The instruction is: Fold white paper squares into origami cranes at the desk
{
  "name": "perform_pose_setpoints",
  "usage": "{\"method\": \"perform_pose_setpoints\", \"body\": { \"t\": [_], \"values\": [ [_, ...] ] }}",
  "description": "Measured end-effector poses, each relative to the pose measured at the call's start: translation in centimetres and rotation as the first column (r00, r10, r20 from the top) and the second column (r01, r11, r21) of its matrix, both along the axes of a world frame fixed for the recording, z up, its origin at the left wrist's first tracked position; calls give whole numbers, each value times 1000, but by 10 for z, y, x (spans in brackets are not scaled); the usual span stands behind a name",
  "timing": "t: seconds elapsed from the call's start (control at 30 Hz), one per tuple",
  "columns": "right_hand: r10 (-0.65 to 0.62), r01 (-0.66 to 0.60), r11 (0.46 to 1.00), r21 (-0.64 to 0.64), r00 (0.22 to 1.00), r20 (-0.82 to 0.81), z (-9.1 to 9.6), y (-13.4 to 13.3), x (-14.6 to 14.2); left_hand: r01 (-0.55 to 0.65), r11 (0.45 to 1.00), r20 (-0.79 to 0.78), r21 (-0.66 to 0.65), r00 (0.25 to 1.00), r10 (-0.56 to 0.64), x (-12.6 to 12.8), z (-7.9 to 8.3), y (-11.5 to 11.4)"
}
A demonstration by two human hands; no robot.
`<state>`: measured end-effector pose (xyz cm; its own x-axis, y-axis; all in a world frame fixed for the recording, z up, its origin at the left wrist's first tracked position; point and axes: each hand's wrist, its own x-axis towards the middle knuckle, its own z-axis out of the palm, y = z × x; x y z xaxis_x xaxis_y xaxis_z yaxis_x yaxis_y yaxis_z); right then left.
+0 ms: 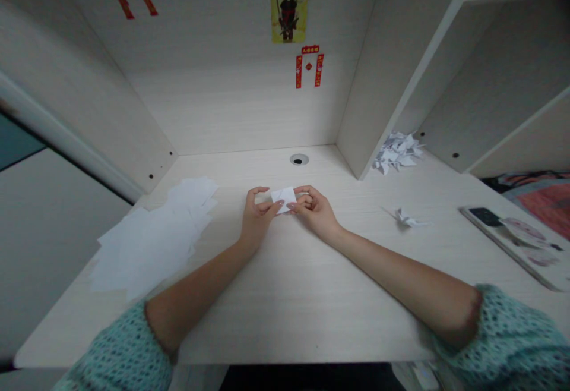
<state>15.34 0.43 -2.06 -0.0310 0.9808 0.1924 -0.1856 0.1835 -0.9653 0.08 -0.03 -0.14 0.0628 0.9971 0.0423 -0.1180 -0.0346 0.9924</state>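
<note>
Pinching a small folded paper [283, 196], both hands [285, 208] closed on it, desk [285, 296] beneath

Our forearms are bare; we wear teal open-knit sleeves [512, 337] pushed up toward both elbows, loosely bunched.

Bare desk [289, 296] lies open centrally; loose paper sheets [146, 242] crowd the left, a folded crane [406, 218] the right.
</note>
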Motion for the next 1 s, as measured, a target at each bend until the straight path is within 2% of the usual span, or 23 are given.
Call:
{"method": "perform_pose_setpoints", "body": {
  "t": [0.2,0.5,0.6,0.77,0.9,1.0],
  "values": [
    [36,-37,999,13,997,66,0,-3,0,-29,999,-40,-26,999,28,-1,3,1],
    [97,-97,988,-118,995,-12,2,-2,-2,-45,998,-24,39,999,46,-1,1,2],
    [64,-73,987,-143,996,-68,4,-3,-2,-41,997,-28,72,999,43,-1,0,2],
    [22,-34,992,-125,996,-91,4,-3,-1,-72,989,-137,133,986,90,-4,-5,5],
    [-50,46,998,-42,995,-82,1,-2,0,-113,963,-265,244,948,178,-6,-5,5],
    [-92,93,996,19,995,-50,-1,0,2,-34,975,-226,219,970,85,-4,-3,2]
  ]
}}
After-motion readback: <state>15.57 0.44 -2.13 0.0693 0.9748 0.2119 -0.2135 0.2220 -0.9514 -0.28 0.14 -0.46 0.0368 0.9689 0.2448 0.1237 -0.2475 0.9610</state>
